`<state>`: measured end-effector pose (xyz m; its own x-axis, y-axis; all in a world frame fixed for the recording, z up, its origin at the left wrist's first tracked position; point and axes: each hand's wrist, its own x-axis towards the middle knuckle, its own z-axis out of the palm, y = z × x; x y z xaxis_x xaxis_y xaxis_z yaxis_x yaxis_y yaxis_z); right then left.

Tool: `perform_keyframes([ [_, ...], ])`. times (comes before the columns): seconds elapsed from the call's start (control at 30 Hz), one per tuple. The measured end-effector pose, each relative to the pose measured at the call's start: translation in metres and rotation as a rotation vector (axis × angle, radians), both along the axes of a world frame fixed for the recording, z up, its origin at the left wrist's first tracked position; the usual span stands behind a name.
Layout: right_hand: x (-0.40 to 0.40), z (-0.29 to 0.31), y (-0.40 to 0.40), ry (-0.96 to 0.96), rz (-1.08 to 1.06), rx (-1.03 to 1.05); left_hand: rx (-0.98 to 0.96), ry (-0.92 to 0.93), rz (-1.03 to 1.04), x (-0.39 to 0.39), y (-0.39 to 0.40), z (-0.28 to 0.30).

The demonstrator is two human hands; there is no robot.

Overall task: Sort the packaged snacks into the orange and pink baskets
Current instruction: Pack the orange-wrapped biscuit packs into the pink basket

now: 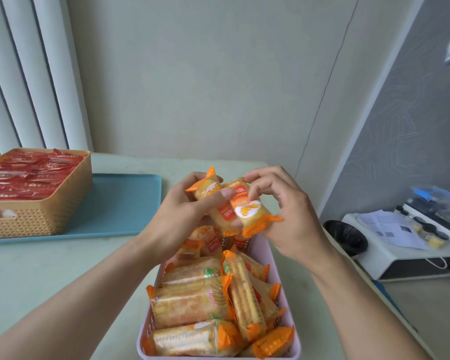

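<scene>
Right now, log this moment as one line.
left hand: holds orange-wrapped cracker packets | right hand: pinches same packets | location: above pink plastic basket | orange woven basket: holds red packets

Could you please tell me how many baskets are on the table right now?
2. The orange plastic basket of red packets sits far left on the flat blue tray; the pink plastic basket of orange-wrapped snacks stands directly below both hands. None seems hidden.
</scene>
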<state>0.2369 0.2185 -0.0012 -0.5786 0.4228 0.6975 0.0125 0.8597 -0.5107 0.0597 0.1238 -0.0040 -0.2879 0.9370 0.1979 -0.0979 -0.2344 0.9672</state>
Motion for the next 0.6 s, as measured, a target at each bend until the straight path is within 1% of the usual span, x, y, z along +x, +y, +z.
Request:
perform_keyframes([
  [0.07,0.002,0.005,-0.002,-0.165,0.053,-0.106,-0.003,0.025,0.034,-0.003,-0.001,0.000],
  [0.13,0.000,0.009,-0.008,-0.248,0.175,-0.239,0.021,0.024,0.097,-0.006,-0.002,0.002],
  [0.2,-0.006,0.012,-0.012,-0.185,0.219,-0.384,0.064,-0.023,0.146,-0.007,-0.002,0.004],
  [0.23,-0.011,0.013,-0.012,-0.125,0.180,-0.437,0.081,-0.044,0.166,-0.006,-0.002,0.006],
  [0.3,-0.020,0.018,-0.007,-0.014,0.054,-0.433,0.099,-0.065,0.196,-0.007,0.000,0.008],
  [0.37,-0.021,0.027,0.000,0.080,-0.002,-0.437,0.092,-0.044,0.220,-0.012,0.001,0.007],
  [0.4,-0.016,0.033,0.005,0.094,-0.004,-0.465,0.088,-0.024,0.236,-0.016,0.001,0.006],
  [0.43,-0.011,0.039,0.008,0.059,-0.006,-0.491,0.081,0.006,0.257,-0.019,0.001,0.006],
  [0.47,-0.003,0.044,0.012,-0.036,-0.017,-0.502,0.073,0.040,0.279,-0.022,0.002,0.005],
  [0.53,0.009,0.048,0.017,-0.339,-0.003,-0.486,0.052,0.073,0.296,-0.026,0.003,0.004],
  [0.6,0.012,0.045,0.020,-0.639,-0.033,-0.383,0.021,0.083,0.281,-0.027,0.005,0.002],
])
